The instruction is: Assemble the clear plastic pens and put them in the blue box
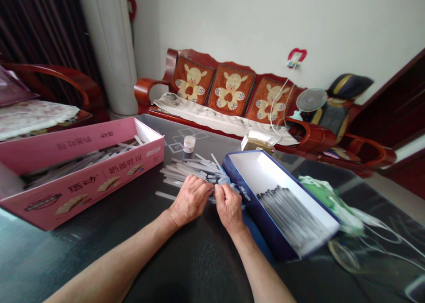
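My left hand [192,197] and my right hand [229,205] meet fingertip to fingertip over the dark table, both closed in a pinch. What lies between the fingers is too small and covered to make out. Just beyond them spreads a loose pile of pale, translucent thin strips [182,170], which look like plastic sleeves. To the right of my right hand stands an open dark blue box [245,192] with a white inside. A row of slender grey sticks with dark ends [288,214] lies in it.
On the left, a long pink box [133,170] holds more strips. A small lidded jar [189,144] stands behind the pile. Beyond the blue box are a small carton [257,143], a green-and-white plastic bag [332,201], a tape roll [343,255] and white cables. A wooden sofa [146,90] stands behind the table.
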Demonstrator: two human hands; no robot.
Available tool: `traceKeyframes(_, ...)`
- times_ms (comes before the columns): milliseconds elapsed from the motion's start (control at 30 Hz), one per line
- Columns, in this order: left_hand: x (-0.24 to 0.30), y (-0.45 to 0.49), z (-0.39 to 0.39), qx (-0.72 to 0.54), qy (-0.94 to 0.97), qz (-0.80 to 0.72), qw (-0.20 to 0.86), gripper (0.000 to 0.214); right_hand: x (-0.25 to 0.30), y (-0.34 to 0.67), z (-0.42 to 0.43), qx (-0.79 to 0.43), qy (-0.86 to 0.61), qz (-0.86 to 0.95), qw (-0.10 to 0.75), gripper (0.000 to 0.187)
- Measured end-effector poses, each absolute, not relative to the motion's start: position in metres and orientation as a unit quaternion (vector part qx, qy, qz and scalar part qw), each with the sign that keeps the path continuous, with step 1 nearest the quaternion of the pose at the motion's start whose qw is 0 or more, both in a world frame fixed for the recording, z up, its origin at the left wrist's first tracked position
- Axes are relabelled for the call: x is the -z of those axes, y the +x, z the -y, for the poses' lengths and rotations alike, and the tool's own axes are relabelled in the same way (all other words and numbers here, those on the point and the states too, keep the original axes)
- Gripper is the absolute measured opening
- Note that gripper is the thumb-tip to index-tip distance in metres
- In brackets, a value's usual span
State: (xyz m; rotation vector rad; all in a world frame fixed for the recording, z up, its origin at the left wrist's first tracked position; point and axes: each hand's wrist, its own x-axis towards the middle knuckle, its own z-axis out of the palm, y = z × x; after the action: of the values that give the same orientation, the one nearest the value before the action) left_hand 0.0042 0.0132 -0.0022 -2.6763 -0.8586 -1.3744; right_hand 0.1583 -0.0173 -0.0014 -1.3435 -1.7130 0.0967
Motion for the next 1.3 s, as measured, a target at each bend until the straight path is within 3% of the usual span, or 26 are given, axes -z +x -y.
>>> traceKeyframes(300,0.0116,0.0029,-0.0191,0.436,-0.851,0.293,-0.009,0.017,-0.0003,0.1563,0.0198,-0.059,-0.524,0.702,0.479,0.019)
traceKeyframes(567,0.0100,0.0047,-0.0176,0.438,-0.855,0.278,-0.010,0.016,0.0038,0.1598,0.0156,-0.064,-0.548,0.690,0.469,0.035)
traceKeyframes(733,0.0115,0.0036,-0.0192,0.442,-0.849,0.291,-0.002,0.016,0.0003,0.1587,0.0179,-0.056,-0.520,0.703,0.483,0.018)
traceKeyframes(933,0.0107,0.0040,-0.0187,0.438,-0.854,0.280,-0.015,0.015,0.0032,0.1600,0.0148,-0.050,-0.551,0.695,0.459,0.036)
traceKeyframes(1133,0.0110,0.0033,-0.0190,0.436,-0.852,0.290,-0.020,0.016,0.0013,0.1610,0.0162,-0.064,-0.519,0.709,0.473,0.019)
traceKeyframes(1300,0.0110,0.0036,-0.0178,0.431,-0.856,0.285,-0.025,0.016,0.0024,0.1607,0.0153,-0.071,-0.545,0.697,0.460,0.034)
